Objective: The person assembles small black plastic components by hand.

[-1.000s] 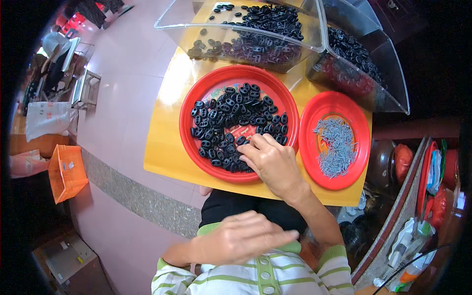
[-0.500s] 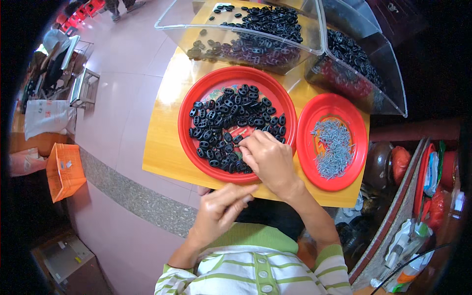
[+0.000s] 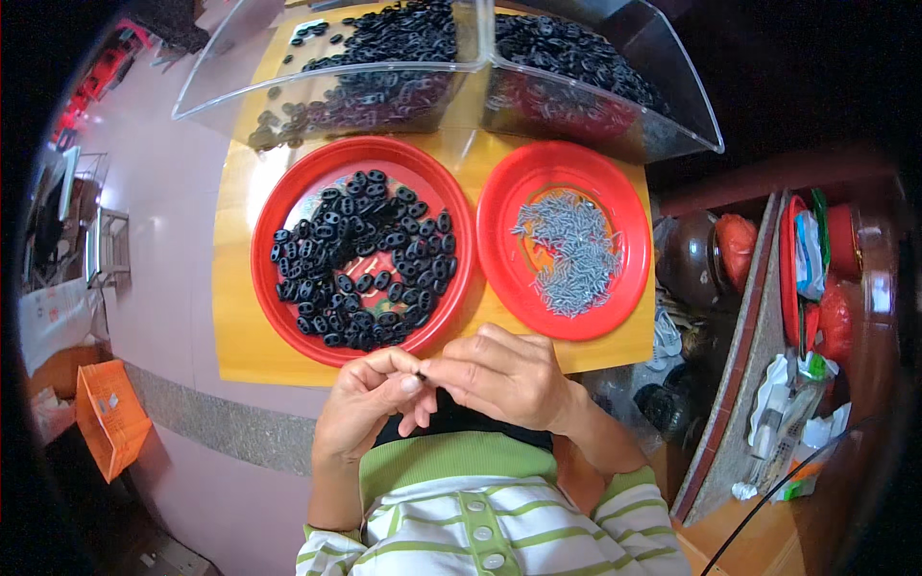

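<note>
One small dark piece [image 3: 422,375] is held between the left hand [image 3: 370,398] and the right hand [image 3: 504,377], just beyond the near rim of the tray [image 3: 360,146] and a little right of its middle. It is pinched by the left thumb and forefinger and met from the other side by the gathered fingertips of the right hand; both grips are narrow. Most of it is hidden by the fingers, so whether anything else is held with it cannot be told.

Black ovals [image 3: 331,252], most showing two holes, are heaped loose inside the tray. By their look they may be judged light, stiff and hard to break, with a smooth gloss on which fingertips could slip. An oval is probably best taken by its long outer edges, with the holes left clear.

To the right of the tray, grey screw-like pins [image 3: 574,278] are piled in a plate [image 3: 493,216]; these seem thin and rigid, apt to roll, and best gripped across the middle. On the far side of the tray, similar ovals are held in two clear bins [image 3: 672,96]. Tray, plate and bins are all borne by the yellow worktop [image 3: 235,317].
</note>
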{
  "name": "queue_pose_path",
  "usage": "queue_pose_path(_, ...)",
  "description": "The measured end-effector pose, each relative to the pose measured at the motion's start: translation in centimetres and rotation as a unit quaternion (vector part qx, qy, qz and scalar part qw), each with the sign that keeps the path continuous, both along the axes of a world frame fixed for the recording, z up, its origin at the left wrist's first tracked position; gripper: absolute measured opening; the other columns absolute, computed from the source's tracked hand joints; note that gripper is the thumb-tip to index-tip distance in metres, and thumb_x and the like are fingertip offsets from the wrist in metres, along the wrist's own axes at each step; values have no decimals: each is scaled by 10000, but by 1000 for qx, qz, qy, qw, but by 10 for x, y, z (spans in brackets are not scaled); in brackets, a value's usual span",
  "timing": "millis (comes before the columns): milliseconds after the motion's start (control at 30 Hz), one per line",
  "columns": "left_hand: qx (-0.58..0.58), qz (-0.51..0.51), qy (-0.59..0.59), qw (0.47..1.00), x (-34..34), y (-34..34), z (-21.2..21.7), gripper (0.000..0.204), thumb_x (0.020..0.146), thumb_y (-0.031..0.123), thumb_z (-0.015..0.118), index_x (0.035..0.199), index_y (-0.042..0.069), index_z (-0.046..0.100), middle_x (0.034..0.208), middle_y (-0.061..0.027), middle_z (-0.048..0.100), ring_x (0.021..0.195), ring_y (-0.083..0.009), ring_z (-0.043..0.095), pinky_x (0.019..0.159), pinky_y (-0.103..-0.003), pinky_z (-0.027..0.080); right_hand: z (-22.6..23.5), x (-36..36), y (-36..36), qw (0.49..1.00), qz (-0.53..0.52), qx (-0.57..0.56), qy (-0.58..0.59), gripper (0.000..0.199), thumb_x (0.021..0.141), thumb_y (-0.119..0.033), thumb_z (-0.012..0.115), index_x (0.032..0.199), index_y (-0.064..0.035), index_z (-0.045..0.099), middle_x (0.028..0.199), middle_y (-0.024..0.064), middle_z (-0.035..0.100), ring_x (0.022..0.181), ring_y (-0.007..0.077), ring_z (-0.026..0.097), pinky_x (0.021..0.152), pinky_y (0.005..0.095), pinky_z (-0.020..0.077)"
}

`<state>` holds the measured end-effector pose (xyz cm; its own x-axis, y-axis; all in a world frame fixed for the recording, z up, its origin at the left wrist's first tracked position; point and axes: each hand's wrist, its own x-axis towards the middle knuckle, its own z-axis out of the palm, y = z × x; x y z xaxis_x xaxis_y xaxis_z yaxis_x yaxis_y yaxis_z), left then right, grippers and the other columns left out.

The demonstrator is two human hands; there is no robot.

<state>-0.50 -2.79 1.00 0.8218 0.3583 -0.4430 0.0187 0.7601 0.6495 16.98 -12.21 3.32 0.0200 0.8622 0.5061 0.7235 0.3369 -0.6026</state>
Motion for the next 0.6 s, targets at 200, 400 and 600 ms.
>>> queue_pose_path(200, -55, -79, -40, 995, 14, -1, -3, 83, 849, 34, 591, 901, -28, 576, 751, -143, 642, 587, -148, 619, 459, -208, 464, 3, 16, -23, 998, 25, -41, 35, 321, 692, -70, 662, 1012, -54, 643, 839, 36, 599, 659, 158, 571, 532, 260, 476)
queue_pose_path(400, 0, -13, -46, 999, 30, -15, -3, 54, 822, -21, 602, 873, -15, 587, 767, -147, 653, 606, -147, 632, 484, -218, 495, -14, 70, -18, 972, -160, -151, 79, 158, 794, -103, 627, 945, -59, 637, 846, 94, 610, 756, 250, 614, 643, 355, 499)
queue_pose_path(600, 15, -29, -32, 999, 42, -25, -7, 53, 834, -9, 599, 886, -8, 592, 779, -129, 656, 619, -134, 630, 508, -219, 508, -38, 87, -6, 958, -245, -150, -15, 142, 776, -115, 666, 896, -40, 653, 794, 95, 601, 690, 237, 606, 596, 334, 478)
